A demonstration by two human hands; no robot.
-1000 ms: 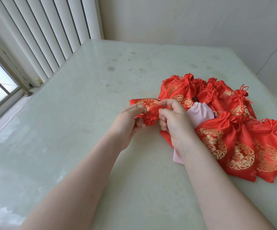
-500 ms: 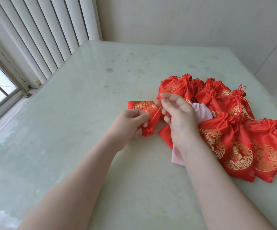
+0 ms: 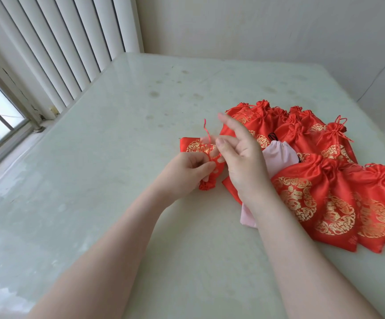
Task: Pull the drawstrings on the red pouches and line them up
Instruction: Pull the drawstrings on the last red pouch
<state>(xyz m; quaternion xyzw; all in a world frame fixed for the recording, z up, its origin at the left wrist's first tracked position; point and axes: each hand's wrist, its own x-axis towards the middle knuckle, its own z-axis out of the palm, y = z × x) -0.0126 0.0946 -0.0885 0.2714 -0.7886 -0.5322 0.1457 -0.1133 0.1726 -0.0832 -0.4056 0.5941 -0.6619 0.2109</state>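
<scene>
On the pale table (image 3: 94, 180), the left hand (image 3: 182, 173) pinches with curled fingers the gathered neck of a red pouch (image 3: 198, 149) lying near the middle. Just to its right, the right hand (image 3: 244, 162) is raised with fingers spread, and a thin red drawstring (image 3: 207, 134) rises beside them; whether they hold it I cannot tell. Further right, the other red pouches (image 3: 325, 192) lie in a pile over a pink pouch (image 3: 276, 155).

Red pouches (image 3: 320, 194) with gold medallion print, pale pink pouch (image 3: 279, 155), pale green table (image 3: 94, 180)
</scene>
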